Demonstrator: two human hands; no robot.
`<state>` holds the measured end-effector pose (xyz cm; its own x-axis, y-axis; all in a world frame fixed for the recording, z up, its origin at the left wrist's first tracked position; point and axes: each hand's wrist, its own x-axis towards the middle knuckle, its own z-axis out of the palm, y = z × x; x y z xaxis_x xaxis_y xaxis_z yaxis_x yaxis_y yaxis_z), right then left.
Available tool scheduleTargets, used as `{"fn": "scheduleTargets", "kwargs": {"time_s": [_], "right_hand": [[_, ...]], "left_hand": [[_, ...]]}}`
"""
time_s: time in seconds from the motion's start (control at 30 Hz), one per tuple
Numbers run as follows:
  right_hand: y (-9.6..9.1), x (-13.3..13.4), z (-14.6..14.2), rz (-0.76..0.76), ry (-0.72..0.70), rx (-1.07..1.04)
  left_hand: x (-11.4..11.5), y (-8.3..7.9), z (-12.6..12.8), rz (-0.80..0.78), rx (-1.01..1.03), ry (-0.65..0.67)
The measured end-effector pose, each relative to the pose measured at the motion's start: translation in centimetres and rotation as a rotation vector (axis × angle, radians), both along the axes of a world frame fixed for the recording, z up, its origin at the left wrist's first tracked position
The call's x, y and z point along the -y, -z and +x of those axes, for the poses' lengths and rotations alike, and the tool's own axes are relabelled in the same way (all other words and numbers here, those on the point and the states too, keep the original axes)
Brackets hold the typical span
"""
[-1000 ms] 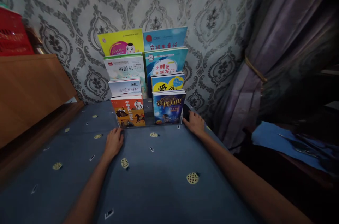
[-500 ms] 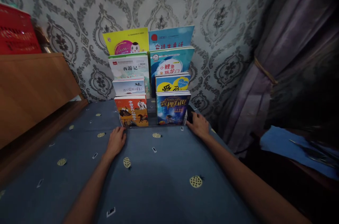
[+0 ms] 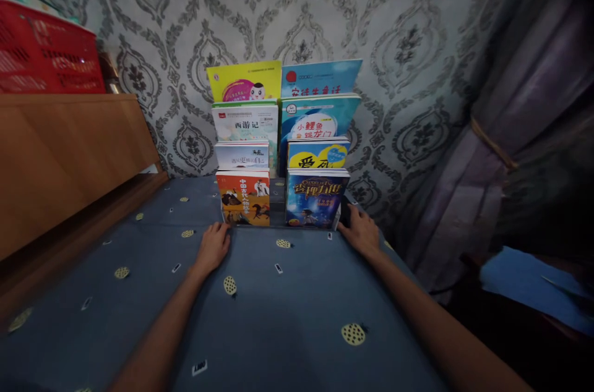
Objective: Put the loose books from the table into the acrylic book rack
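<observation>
A tiered book rack [image 3: 277, 194] stands at the far end of a blue cloth-covered table [image 3: 278, 318], holding several picture books in two columns. The front row has an orange book [image 3: 244, 196] on the left and a dark blue book [image 3: 315, 199] on the right. My left hand [image 3: 213, 248] lies flat on the cloth, fingers out, touching the rack's lower left corner by the orange book. At the rack's right side my right hand [image 3: 362, 232] rests with its fingertips against the edge beside the dark blue book; whether it grips anything is hidden.
A wooden cabinet [image 3: 65, 157] runs along the left, with a red crate [image 3: 46, 58] on top. Patterned wallpaper [image 3: 390, 39] is behind the rack. A tied purple curtain [image 3: 492, 151] hangs at the right, above a blue cloth [image 3: 529, 284] lower down.
The view has shifted, so the rack and both hands sit a little further right and lower in the picture. Both hands stay at the rack's lower corners.
</observation>
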<state>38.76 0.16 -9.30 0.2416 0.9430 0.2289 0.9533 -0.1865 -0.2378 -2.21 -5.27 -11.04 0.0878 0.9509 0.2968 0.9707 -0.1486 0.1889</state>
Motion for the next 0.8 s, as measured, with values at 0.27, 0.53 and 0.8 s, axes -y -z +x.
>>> {"fn": "scheduleTargets", "kwargs": {"time_s": [0.27,0.53,0.8], "right_hand": [[0.6,-0.3,0.6,0.064,-0.025,-0.054],[0.7,-0.6,1.5,0.183,-0.035,-0.221],[1.2,-1.4,3.6,0.28,-0.006,-0.276]], "left_hand": [[0.1,-0.2,0.2,-0.008,0.002,-0.006],[0.4,-0.2,0.5,-0.005,0.016,-0.008],[0.8,1.3,0.3,0.049,0.038,0.026]]}}
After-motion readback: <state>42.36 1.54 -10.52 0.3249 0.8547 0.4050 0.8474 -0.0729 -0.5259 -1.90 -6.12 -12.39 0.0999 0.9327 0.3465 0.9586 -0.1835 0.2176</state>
